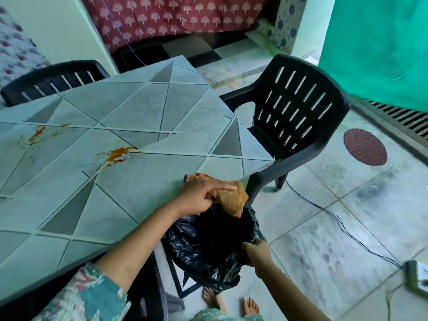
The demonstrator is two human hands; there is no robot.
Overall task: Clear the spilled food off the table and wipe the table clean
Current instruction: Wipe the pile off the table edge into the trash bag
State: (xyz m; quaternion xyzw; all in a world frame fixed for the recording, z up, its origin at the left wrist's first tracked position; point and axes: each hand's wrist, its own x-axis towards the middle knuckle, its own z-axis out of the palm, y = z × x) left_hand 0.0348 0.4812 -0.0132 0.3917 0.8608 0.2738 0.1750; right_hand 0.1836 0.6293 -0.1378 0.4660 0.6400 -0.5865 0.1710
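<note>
Left hand [201,196] clamped on the cloth [232,199], right hand [258,251] pinching the bag [208,253]: keep its mouth under the desk [115,107] edge.

Black bag [209,258] interior too dark to read, white box [418,275] cut by right edge, table [115,135] cropped at left, green curtain [375,47] motion-blurred
</note>
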